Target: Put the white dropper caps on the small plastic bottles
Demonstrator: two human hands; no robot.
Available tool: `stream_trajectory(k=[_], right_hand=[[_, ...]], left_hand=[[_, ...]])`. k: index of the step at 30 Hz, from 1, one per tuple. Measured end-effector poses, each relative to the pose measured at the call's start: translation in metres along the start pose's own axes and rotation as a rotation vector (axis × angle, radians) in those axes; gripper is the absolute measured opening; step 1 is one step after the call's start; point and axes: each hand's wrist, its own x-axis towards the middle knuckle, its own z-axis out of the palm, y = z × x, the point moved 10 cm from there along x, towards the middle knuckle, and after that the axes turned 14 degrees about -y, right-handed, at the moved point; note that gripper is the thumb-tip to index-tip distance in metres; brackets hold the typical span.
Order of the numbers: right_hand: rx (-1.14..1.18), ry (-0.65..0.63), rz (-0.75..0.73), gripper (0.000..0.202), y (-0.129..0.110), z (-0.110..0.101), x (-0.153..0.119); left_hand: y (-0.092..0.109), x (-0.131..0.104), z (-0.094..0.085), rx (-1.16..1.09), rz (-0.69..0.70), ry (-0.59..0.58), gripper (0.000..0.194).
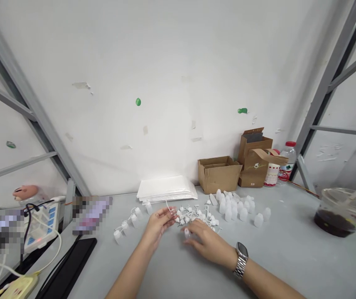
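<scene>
My left hand (161, 222) pinches a small white cap with a thin white tail (167, 205) standing up from it. Between the thumb and fingers of my right hand (207, 240) is a small translucent white bottle (187, 234), held low over the grey table. Just beyond both hands lies a loose pile of white caps with thin tails (196, 214). Several bottles without caps (234, 207) stand and lie to the right of the pile. Left of my hands, a few bottles with caps and tails (125, 226) stand in a loose row.
Against the wall are a stack of white sheets (167, 189), an open cardboard box (219, 176), a brown paper bag (252, 166) and a red-capped bottle (286, 162). A cup of dark drink (336, 216) stands at right. A power strip (42, 226) and a black slab (67, 268) occupy the left.
</scene>
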Motion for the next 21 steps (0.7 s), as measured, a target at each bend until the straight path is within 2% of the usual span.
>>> stream_trajectory(k=[4, 7, 13, 17, 21], right_hand=[[0.367, 0.056, 0.079, 0.032, 0.018, -0.008, 0.001], [0.492, 0.097, 0.123, 0.032, 0.029, -0.007, 0.003], [0.516, 0.161, 0.245, 0.021, 0.044, 0.000, 0.004], [0.391, 0.179, 0.274, 0.010, 0.044, -0.003, 0.003], [0.278, 0.148, 0.263, 0.007, 0.038, -0.002, 0.003]], left_hand=[[-0.005, -0.001, 0.016, -0.013, -0.020, -0.109, 0.023], [-0.007, -0.002, 0.026, -0.008, 0.005, -0.163, 0.022], [-0.005, -0.001, 0.033, 0.101, 0.069, -0.207, 0.024], [-0.005, 0.000, 0.032, 0.165, 0.076, -0.191, 0.029], [-0.007, -0.001, 0.031, 0.164, 0.077, -0.176, 0.028]])
